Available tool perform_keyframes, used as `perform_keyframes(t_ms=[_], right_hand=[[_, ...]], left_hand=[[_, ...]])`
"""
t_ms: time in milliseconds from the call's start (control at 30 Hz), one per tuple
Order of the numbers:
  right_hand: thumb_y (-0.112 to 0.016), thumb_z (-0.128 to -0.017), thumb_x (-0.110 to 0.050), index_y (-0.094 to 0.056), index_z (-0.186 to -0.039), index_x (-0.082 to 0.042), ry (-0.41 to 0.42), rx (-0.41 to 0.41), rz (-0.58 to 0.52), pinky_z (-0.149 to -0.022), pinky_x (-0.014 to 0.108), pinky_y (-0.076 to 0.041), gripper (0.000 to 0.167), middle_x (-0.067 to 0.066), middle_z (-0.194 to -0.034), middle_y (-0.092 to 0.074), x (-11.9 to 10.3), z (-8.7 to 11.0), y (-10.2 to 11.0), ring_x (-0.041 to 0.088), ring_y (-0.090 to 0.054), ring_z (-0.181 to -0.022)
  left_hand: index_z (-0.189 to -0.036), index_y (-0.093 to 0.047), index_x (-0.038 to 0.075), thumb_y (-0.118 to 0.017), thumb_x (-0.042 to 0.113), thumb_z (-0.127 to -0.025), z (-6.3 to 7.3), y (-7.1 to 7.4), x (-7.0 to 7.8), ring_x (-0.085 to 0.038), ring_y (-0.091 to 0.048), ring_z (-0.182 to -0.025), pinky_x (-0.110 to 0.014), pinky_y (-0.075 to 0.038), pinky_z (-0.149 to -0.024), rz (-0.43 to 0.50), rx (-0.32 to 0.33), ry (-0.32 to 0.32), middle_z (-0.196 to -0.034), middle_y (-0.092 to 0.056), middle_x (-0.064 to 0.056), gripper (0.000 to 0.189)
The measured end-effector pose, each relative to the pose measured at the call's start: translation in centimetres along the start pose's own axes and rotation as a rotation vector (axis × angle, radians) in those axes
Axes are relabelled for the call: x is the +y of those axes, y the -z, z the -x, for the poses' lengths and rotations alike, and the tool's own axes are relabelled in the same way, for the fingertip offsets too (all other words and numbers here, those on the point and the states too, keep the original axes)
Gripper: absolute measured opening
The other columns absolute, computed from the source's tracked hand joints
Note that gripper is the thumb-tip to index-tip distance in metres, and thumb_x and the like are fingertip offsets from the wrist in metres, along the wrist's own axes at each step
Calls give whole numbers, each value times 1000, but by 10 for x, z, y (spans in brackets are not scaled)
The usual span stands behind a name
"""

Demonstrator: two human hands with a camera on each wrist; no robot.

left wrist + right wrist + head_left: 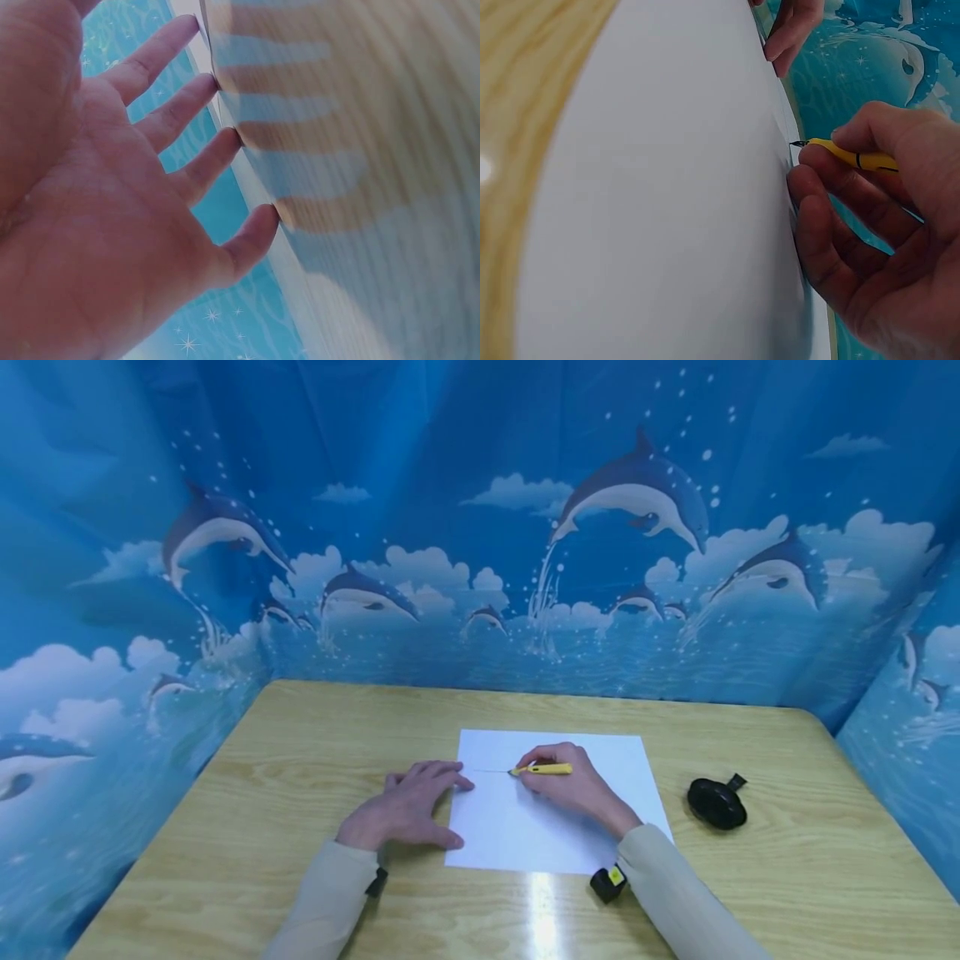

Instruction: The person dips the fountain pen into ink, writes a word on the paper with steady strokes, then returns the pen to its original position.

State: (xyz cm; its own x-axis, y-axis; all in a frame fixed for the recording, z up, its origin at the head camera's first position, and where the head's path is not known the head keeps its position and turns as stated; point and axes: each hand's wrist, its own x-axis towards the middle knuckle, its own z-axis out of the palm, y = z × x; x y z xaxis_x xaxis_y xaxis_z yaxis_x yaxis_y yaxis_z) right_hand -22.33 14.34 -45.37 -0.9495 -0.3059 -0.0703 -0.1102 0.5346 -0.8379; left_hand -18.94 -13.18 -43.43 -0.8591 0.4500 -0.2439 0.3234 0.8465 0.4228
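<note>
A white sheet of paper (495, 835) lies on the wooden table. My right hand (566, 781) pinches a yellow fountain pen (551, 769) between thumb and fingers, its dark nib at the paper. In the right wrist view, the curled lower fingers of the right hand (885, 240) rest along the sheet, and the pen (862, 160) points away from the palm. A thin dark line (489, 771) runs leftward from the nib. With fingers spread, my left hand (412, 806) rests at the sheet's left edge; in the left wrist view, fingertips of the left hand (142, 195) touch down on the surface.
On the table (300, 760), right of the paper, sits a glossy black rounded object (717, 803) with a small tab. A small black device with a yellow mark (609, 883) is at the right wrist. A blue dolphin-print curtain (420, 527) encloses the table's back and sides.
</note>
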Motion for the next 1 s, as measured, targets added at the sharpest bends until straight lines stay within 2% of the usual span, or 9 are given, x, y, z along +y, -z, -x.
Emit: perform_keyframes(t_ms=[700, 1000], right_hand=[[-72, -90, -18, -79, -101, -18, -19, 11, 5, -63, 24, -46, 14, 0, -88, -71, 5, 3, 5, 15, -55, -71], [-72, -89, -17, -79, -103, -14, -14, 23, 1, -61, 24, -44, 15, 2, -87, -71, 7, 9, 10, 16, -54, -70]], left_hand=[[-141, -56, 32, -85, 51, -76, -1, 1, 0, -35, -27, -155, -74, -25, -115, 0, -1, 1, -166, -35, 2, 74], [-141, -57, 31, -85, 50, -76, 0, 1, 1, -36, -27, -155, -75, -24, -115, 8, 2, -3, -166, -36, 1, 74]])
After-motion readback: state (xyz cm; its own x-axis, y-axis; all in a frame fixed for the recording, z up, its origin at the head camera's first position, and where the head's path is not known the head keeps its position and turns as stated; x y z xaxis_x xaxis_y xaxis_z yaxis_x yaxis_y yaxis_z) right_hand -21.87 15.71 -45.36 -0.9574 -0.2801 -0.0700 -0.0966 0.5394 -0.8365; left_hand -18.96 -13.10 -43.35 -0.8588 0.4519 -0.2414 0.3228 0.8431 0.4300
